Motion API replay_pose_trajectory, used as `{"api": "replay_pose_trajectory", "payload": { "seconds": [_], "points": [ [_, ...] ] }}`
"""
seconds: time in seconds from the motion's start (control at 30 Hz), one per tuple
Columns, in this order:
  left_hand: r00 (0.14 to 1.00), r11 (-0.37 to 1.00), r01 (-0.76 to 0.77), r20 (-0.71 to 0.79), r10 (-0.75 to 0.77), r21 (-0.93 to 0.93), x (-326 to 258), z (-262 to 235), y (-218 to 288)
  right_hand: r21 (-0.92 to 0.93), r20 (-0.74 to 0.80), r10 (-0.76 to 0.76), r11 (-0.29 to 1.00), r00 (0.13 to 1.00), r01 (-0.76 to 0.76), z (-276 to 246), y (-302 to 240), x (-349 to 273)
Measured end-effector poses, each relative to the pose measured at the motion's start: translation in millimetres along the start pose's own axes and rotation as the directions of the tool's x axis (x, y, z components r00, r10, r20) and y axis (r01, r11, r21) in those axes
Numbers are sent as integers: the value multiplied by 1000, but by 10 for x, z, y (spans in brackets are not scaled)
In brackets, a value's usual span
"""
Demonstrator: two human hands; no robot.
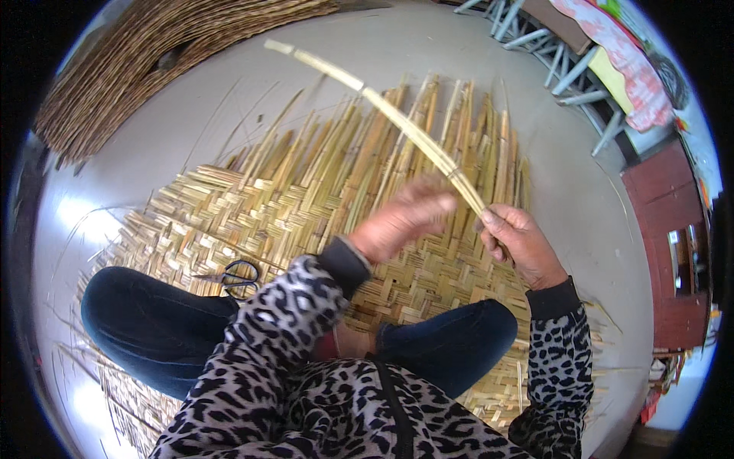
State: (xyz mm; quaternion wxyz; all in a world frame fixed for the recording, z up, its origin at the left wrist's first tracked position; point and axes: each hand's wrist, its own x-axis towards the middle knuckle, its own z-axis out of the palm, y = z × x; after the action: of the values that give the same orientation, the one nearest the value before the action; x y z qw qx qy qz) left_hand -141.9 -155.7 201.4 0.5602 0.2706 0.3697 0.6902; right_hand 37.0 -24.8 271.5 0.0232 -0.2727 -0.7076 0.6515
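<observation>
Our right hand point(520, 243) pinches the near end of a long flat bamboo strip point(390, 115); our left hand point(401, 218), blurred, touches it, grip unclear; the strip arches over the woven mat point(252, 222); bare floor point(581, 199) rings its frayed edges; scissors point(238, 277) rest by our knee.

right hand point(518, 243): grips long pale bamboo strip point(397, 118) at near end | left hand point(401, 218): blurred, beside strip | below: half-woven yellow bamboo mat point(306, 206) on grey floor point(191, 130) | black scissors point(238, 277) on mat by knee
</observation>
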Motion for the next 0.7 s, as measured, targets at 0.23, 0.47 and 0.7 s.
{"api": "replay_pose_trajectory", "payload": {
  "seconds": [0.23, 0.47, 0.7],
  "points": [
    [972, 986, -114, -219, 85, -125, 41, -493, 355, -236, 7, 200, 952, 980, -192, -264, 318, -218],
    [920, 999, -14, -391, -1, -38, 98, -499, -21, -451, 12, 171, 880, 985, -147, -406, 588, -200],
    [928, 999, -9, -372, 24, 42, 76, -79, -609, -187, -15, 68, 980, 998, -69, 2, 865, 135]
  ]
}}
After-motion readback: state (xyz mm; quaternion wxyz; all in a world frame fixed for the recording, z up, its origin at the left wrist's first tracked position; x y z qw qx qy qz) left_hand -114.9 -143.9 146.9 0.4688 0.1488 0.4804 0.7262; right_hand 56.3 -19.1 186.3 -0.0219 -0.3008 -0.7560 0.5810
